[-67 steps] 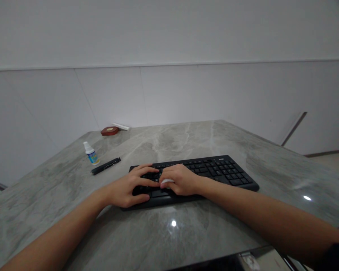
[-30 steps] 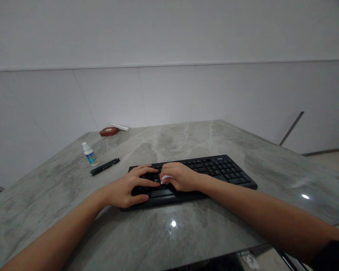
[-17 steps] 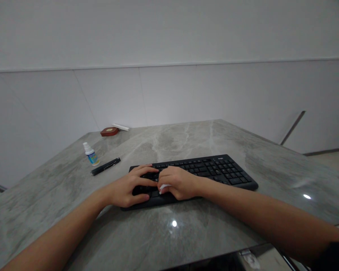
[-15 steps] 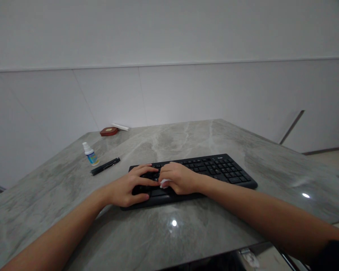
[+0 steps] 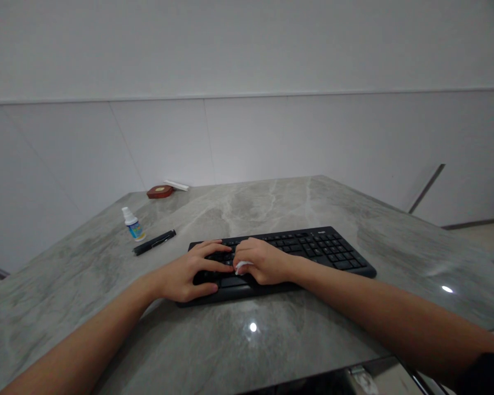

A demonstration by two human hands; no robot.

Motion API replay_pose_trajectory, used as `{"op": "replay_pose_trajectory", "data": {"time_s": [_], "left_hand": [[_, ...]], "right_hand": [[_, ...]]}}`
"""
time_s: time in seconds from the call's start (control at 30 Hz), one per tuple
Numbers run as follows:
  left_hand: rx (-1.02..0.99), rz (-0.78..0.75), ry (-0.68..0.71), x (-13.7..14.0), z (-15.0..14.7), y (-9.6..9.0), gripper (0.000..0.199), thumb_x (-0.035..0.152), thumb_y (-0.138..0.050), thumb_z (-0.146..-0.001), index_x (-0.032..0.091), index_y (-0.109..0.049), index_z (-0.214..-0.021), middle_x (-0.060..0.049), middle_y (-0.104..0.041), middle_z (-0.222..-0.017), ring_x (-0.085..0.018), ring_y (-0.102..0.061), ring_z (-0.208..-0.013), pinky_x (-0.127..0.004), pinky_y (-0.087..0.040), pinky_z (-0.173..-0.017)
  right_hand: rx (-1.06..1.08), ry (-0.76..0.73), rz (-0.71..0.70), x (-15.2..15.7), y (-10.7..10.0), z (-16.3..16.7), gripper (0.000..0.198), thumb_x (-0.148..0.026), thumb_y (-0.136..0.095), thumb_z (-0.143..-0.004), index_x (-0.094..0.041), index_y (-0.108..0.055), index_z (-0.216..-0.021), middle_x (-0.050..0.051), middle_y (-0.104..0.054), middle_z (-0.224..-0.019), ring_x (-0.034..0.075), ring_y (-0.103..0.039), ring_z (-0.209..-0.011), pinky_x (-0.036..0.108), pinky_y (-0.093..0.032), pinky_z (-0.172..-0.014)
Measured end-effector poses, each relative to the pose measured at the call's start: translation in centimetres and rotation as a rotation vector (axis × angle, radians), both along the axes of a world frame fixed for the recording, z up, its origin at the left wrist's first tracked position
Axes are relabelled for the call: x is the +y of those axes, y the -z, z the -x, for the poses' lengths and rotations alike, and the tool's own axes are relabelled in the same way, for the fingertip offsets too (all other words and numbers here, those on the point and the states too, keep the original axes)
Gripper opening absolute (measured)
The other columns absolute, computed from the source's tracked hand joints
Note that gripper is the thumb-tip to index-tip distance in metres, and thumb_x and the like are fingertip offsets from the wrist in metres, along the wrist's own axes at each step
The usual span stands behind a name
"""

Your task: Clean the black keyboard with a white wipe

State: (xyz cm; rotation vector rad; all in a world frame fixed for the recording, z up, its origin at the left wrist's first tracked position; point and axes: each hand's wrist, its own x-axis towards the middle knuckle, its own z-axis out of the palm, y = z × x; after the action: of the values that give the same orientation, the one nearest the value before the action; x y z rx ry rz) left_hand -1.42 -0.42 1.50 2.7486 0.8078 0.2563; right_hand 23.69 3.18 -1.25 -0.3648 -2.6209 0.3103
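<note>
A black keyboard (image 5: 335, 247) lies on the grey marbled table, its right-hand number keys in plain sight. My left hand (image 5: 191, 271) rests on its left end with the fingers spread over the keys. Close beside those fingertips, my right hand (image 5: 263, 260) is closed on a small white wipe (image 5: 242, 265), pressed down on the keys. Only a bit of the wipe shows below the fingers; whether it is tissue or cloth I cannot tell. Both hands cover many of the keys on the left and in the middle.
Left of the keyboard lie a black pen (image 5: 154, 242) and a small white spray bottle (image 5: 133, 224) with a blue and yellow label, standing upright. Near the wall are a reddish-brown box (image 5: 160, 191) and a thin white object (image 5: 176, 185). The table's near edge runs below my right forearm.
My right hand has shifted very slightly to the right with the wipe. The left hand stays spread on the keyboard, and the whole view has moved a little.
</note>
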Motion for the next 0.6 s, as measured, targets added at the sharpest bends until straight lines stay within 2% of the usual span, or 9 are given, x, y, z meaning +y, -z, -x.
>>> {"op": "replay_pose_trajectory", "data": {"time_s": [0.13,0.43,0.6], "left_hand": [[0.019,0.006,0.002,0.0,0.0,-0.1,0.049,0.026,-0.066,-0.085,0.034,-0.061,-0.134,-0.006,-0.04,-0.153,-0.037,-0.034,-0.142,-0.057,-0.03,-0.117],[0.001,-0.003,-0.007,0.1,0.2,0.2,0.049,0.028,-0.067,-0.085,0.033,-0.06,-0.134,-0.006,-0.039,-0.154,-0.038,-0.035,-0.141,-0.06,-0.03,-0.116],[-0.003,-0.004,-0.012,0.1,0.2,0.3,0.049,0.029,-0.066,-0.087,0.035,-0.059,-0.135,-0.006,-0.039,-0.154,-0.038,-0.033,-0.142,-0.059,-0.03,-0.116]], "right_hand": [[0.027,-0.052,-0.015,-0.2,0.0,0.0,0.01,-0.012,-0.059,-0.087,-0.016,-0.067,-0.085,0.006,-0.071,-0.084,0.019,-0.063,-0.086,0.033,-0.048,-0.084],[0.019,0.136,-0.006,1.1,0.0,-0.5,0.01,-0.009,-0.06,-0.085,-0.015,-0.067,-0.087,0.007,-0.07,-0.088,0.019,-0.063,-0.083,0.033,-0.048,-0.081],[0.03,0.092,0.05,1.0,0.2,-0.3,0.011,-0.007,-0.059,-0.085,-0.015,-0.066,-0.088,0.007,-0.069,-0.089,0.018,-0.062,-0.086,0.032,-0.049,-0.083]]}}
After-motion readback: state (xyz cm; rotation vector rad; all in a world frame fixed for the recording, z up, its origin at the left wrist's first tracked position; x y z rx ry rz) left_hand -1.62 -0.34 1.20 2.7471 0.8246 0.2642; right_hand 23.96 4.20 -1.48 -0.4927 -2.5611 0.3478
